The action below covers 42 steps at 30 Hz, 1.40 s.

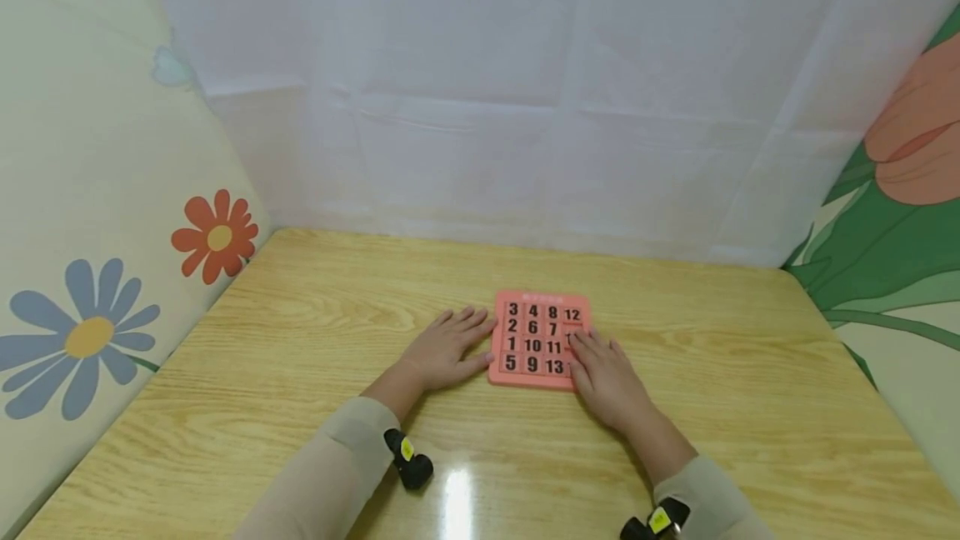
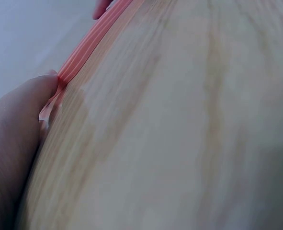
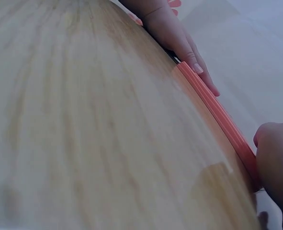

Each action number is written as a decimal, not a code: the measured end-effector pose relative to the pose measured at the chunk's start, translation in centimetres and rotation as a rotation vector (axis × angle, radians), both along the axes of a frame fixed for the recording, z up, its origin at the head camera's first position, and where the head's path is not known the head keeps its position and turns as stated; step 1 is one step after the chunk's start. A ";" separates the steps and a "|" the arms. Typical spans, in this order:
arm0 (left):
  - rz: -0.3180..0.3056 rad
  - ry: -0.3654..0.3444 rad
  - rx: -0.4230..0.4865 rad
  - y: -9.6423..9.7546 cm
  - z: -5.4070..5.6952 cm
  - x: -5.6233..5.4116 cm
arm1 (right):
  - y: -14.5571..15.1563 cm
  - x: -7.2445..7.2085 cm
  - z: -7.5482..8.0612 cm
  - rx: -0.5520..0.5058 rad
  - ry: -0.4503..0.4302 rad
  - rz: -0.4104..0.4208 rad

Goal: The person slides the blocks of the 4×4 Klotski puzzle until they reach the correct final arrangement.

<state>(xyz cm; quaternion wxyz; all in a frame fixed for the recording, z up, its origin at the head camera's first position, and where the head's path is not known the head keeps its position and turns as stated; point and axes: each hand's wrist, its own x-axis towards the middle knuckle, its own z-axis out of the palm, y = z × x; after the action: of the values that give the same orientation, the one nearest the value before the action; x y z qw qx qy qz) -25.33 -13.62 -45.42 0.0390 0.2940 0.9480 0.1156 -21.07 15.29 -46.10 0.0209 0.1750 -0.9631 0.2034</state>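
Straight, loose fingers of the left hand touch the left edge of a square pink plastic number board; the right hand lays extended fingers over its right column. Black-numbered tiles seem unsorted, some covered. Beneath: yellow wood-grain table.

Head view: soft, even, moderately bright light; 1 vertical glare streak on table, at bottom of frame. Digits on number board mostly sharp enough to read. Faint shadow beside left sleeve. Backdrop greyish, creases soft. 2 wrist views: dimmer, cooler, hazy; wood grain smeared, table edge bowed. Left wrist: lower right corner shaded.
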 end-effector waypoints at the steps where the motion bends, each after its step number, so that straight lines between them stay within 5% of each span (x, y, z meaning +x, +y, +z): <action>1: 0.001 -0.001 -0.002 0.0 0.0 0.0 | 0.0 0.1 0.0 -0.001 -0.001 0.000; 28: -0.004 0.009 -0.002 -0.1 -0.1 0.0 | 0.1 1.5 0.0 -0.005 0.041 0.030; 42: 0.001 0.007 -0.002 0.0 0.1 0.1 | 0.4 0.0 0.0 -0.036 0.060 -0.027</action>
<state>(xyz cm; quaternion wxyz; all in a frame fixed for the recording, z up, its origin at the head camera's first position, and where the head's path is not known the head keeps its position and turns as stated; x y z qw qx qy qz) -25.26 -13.58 -45.36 0.0358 0.2939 0.9484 0.1136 -21.06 15.66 -46.05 0.0557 0.1678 -0.9605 0.2148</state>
